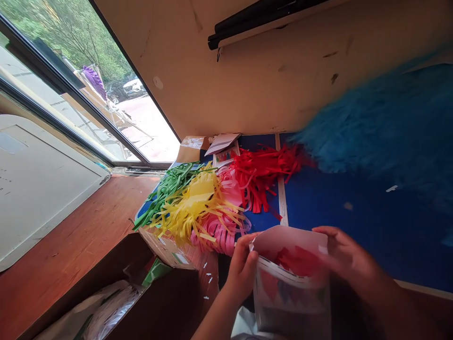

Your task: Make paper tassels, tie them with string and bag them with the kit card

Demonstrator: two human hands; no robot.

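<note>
Our left hand [243,265] pinches the rim of a plastic bag [292,302] before the blue counter [336,208]; right hand [350,255] blurred alongside, grip unclear to us. Tilting could spill the red paper [299,260] inside.

No text, brand, number or sign can be read anywhere. Pale labels [181,258] stand on the side of the cardboard box [166,248] below the paper streamers [201,200], but their print is too small and blurred. The pale card [222,143] near the wall [247,94] bears faint lines that cannot be made out. The front of the bag [292,307] shows coloured triangles, with no legible wording. Small dark marks on the white panel [46,189] at the left form no clear letters or digits.
</note>
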